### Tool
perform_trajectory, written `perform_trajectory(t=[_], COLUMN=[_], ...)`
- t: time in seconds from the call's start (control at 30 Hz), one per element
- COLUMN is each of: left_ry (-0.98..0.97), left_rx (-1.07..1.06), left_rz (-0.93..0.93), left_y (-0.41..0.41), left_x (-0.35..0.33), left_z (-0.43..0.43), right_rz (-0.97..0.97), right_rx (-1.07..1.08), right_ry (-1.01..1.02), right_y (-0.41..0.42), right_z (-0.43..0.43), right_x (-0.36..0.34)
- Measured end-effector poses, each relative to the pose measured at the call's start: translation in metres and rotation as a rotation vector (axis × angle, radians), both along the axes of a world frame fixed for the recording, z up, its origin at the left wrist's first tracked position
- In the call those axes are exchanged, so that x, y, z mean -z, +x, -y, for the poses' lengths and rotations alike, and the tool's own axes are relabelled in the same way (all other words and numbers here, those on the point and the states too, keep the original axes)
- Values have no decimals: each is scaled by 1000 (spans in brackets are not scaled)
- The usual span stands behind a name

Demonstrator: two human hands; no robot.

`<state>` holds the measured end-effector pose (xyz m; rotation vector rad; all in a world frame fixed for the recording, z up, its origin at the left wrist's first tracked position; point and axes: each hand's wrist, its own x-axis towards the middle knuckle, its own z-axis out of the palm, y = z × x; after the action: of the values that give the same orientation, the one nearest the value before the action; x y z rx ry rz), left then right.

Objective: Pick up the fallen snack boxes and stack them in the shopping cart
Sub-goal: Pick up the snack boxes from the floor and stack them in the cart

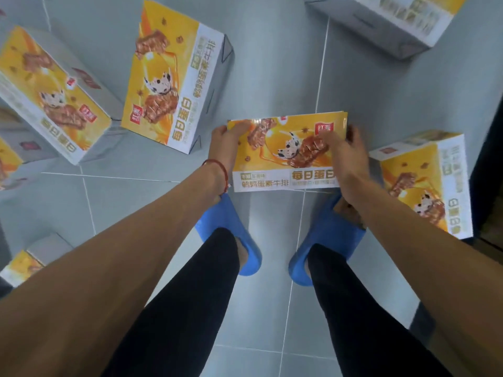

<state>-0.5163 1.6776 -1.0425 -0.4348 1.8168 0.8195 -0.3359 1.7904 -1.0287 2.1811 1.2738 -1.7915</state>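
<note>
An orange and white snack box [283, 156] sits just beyond my feet, its printed face up. My left hand [221, 149] grips its left end with the thumb over the top edge. My right hand [344, 151] grips the right end, fingers curled round the far corner. Several more boxes of the same kind lie on the grey tiled floor: one [168, 77] upper centre-left, one [51, 93] at the left, one [424, 183] at the right, one [394, 20] at the top right. The shopping cart is out of view.
My feet in blue slippers [231, 235] stand right under the held box. Another box corner [24, 265] pokes out at the lower left. A dark upright edge [490, 159] runs along the right border. Grey tiles [272, 77] lie between the boxes.
</note>
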Motion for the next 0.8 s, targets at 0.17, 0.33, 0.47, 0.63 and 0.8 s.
perform_trajectory(t=[0.17,0.33,0.47,0.63,0.8], left_ry=[21,60,72,120,170], left_rx=[-51,-152,-150,-171,-195], left_rz=[38,99,110,160,123], left_y=[4,11,11,6,2], left_x=[25,14,-17,-86,-175], left_z=[-3,-2,1,7,13], right_rz=[6,35,52,34,14], right_rx=[-4,-72,-61,-21,64], right_ry=[-52,-36,-30,-7,43], right_y=[-11,-7,-5,-5,-12], right_z=[-7,-2,3,11,21], right_x=[19,6,-28,-95,-182])
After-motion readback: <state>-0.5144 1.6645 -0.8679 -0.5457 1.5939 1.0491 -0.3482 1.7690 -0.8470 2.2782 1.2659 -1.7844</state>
